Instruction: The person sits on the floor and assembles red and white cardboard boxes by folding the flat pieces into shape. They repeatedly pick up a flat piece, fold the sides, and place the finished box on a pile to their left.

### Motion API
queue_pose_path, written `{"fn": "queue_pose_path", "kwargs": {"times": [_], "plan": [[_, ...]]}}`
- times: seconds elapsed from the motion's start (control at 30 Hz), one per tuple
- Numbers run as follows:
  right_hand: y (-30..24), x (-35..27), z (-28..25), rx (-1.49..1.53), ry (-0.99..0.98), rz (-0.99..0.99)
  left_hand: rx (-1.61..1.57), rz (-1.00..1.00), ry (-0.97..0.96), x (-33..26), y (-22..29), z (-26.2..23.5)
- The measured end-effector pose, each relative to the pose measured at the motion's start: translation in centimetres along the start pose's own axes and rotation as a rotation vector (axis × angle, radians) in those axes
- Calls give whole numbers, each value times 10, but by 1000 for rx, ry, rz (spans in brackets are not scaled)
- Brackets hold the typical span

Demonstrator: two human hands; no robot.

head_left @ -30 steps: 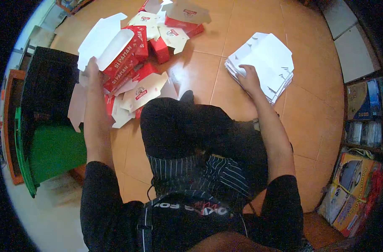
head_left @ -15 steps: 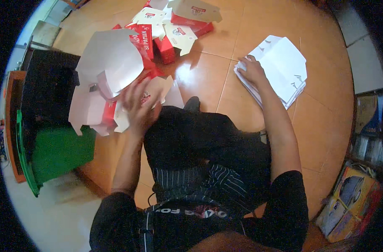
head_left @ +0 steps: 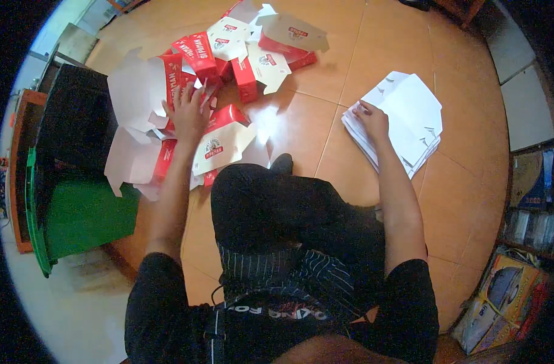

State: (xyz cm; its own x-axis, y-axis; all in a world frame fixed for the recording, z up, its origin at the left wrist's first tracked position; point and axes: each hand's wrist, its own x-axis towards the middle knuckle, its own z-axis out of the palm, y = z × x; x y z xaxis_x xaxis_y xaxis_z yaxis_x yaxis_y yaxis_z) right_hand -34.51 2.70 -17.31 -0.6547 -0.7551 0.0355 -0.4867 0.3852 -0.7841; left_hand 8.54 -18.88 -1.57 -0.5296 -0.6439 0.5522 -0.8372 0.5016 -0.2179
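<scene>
Person sits on an orange tiled floor (head_left: 301, 127), legs in dark trousers stretched forward. Left hand (head_left: 189, 112) lies flat with fingers spread on a loose heap of red-and-white carton blanks (head_left: 210, 139), pressing down on it, pinching nothing. The heap spreads across the floor ahead and to the person's left; several blanks are part-folded, some show the plain white inner side, others the red printed side, overlapping at all angles. Right hand (head_left: 372, 119) rests on the near-left edge of a stack of flat white blanks (head_left: 404, 121), fingers curled down on the top sheets; cannot tell whether it pinches a sheet or only presses. The white stack lies on the floor ahead and to the person's right, well apart from the red heap, sheets slightly fanned. A black-and-green bin (head_left: 64, 182) stands at the far left, just beside the red heap. Printed boxes (head_left: 501, 303) sit at the lower right edge.
</scene>
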Motion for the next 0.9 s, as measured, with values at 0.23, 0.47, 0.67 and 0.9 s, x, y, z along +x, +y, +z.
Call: {"fn": "queue_pose_path", "kwargs": {"times": [0.23, 0.47, 0.67, 0.9], "plan": [[1, -3, 1, -91, 211, 87, -684, -43, 7, -82, 70, -91], [-153, -43, -107, -94, 822, -356, -883, -35, 106, -72, 64, -125], [-216, -154, -86, 92, -139, -776, -586, 490, 3, -28, 103, -181], [-158, -151, -50, 718, -31, -262, -930, 289, -817, -19, 106, -117]]}}
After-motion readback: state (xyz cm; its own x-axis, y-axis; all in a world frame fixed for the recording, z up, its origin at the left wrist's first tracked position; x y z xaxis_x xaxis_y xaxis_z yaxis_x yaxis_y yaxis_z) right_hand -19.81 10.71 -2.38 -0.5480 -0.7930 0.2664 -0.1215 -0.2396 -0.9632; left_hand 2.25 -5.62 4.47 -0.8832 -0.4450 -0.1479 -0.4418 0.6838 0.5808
